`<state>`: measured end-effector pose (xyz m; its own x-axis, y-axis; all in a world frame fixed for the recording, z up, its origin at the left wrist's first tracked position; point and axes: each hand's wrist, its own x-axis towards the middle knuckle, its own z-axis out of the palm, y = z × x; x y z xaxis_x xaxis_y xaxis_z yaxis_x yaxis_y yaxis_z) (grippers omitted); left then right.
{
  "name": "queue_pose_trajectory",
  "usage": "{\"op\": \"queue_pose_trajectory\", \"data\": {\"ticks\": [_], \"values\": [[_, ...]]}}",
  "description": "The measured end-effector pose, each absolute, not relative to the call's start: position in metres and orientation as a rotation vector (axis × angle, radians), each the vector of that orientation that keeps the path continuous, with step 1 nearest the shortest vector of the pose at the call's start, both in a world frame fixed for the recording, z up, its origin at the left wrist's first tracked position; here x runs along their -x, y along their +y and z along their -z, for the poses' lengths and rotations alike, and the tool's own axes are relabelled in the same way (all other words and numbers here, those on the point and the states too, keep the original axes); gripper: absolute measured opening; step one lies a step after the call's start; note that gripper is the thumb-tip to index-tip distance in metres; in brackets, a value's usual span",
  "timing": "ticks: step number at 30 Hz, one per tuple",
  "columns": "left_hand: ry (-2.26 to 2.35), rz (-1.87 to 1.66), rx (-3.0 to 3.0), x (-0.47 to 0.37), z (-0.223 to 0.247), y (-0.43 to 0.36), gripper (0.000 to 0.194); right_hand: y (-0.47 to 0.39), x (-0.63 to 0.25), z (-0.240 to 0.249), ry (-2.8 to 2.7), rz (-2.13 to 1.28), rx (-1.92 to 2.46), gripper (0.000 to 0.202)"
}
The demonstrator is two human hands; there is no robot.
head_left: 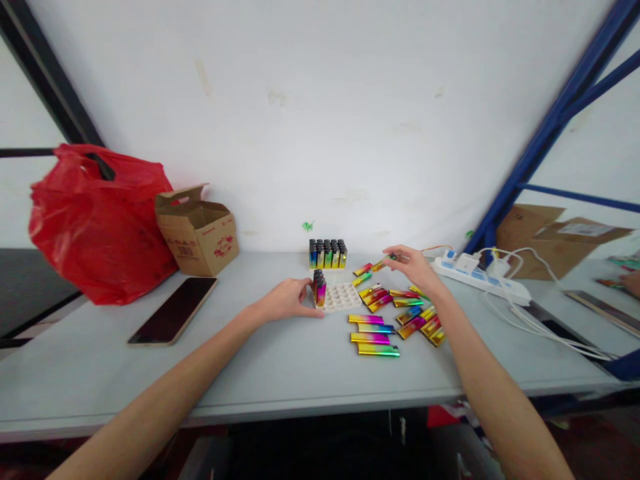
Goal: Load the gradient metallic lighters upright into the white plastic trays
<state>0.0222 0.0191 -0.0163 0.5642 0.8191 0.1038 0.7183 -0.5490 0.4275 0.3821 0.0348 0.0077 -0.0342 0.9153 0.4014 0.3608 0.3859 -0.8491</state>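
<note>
My left hand (287, 299) is curled round the left end of a white lighter tray (345, 297), thumb at its near corner and fingers behind. Along that end of the tray stands a short row of shiny lighters (321, 293) with dark tops. Farther right, my right hand (413, 265) pinches a yellow-green lighter (381, 264) by one end, just above the table. Loose metallic lighters (413, 327) lie in a scattered group below it. Several more lighters (374, 339) are laid flat, stacked side by side, in front of the tray.
Behind the tray, a full block of lighters (327, 255) stands near the wall. To the left are a phone (175, 310), an open cardboard box (200, 233) and a red plastic bag (100, 220). A power strip (483, 279) with white cables lies on the right, beside a blue frame (550, 127).
</note>
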Motion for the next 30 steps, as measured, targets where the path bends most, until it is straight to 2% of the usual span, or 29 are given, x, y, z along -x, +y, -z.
{"op": "queue_pose_trajectory", "data": {"ticks": [2,5,9,13,16,23,27,30], "values": [[1.261,-0.425,-2.463,-0.022,0.017,0.020,0.070,0.034,-0.366,-0.009,-1.387,-0.842,1.024,0.049],[1.251,-0.439,-2.463,-0.021,0.019,0.020,0.069,0.030,-0.344,-0.008,-1.205,-1.094,0.873,0.045],[1.246,-0.442,-2.456,-0.021,0.019,0.020,0.069,0.018,-0.321,-0.005,-1.207,-1.319,0.792,0.041],[1.237,-0.435,-2.460,-0.022,0.016,0.019,0.068,0.008,-0.302,-0.001,-1.363,-1.385,0.823,0.041],[1.234,-0.409,-2.446,-0.022,0.013,0.018,0.068,0.005,-0.290,0.004,-1.505,-1.239,0.964,0.043],[1.230,-0.420,-2.454,-0.021,0.015,0.019,0.067,0.004,-0.272,0.016,-1.745,-0.577,1.193,0.051],[1.249,-0.439,-2.472,-0.023,0.019,0.019,0.067,0.003,-0.268,0.018,-1.777,-0.422,1.227,0.039],[1.277,-0.438,-2.485,-0.024,0.019,0.018,0.069,0.002,-0.266,0.018,-1.795,-0.391,1.210,0.040]]}}
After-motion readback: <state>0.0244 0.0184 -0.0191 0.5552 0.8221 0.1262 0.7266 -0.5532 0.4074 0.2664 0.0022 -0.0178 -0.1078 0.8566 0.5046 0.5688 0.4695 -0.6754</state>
